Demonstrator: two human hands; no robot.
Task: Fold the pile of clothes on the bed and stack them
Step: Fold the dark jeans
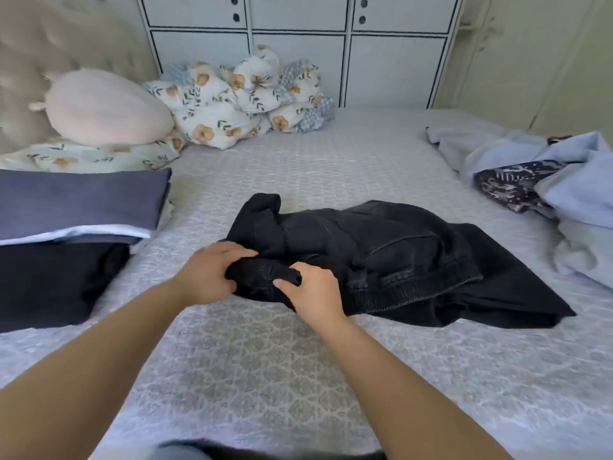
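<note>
A crumpled pair of black jeans (391,254) lies across the middle of the bed (298,161). My left hand (209,273) and my right hand (311,293) both grip the bunched near-left end of the jeans, fingers curled into the cloth. At the left edge lies a stack of folded clothes (66,227): a dark blue piece on top, a white layer under it, a black piece at the bottom. At the right edge sits an unfolded pile (544,180) of light blue garments with a dark patterned piece among them.
A pink round cushion (106,107) and a floral duvet (245,94) are heaped at the head of the bed, back left. A white cabinet (298,44) stands behind the bed. Bare patterned bedspread lies between me and the jeans.
</note>
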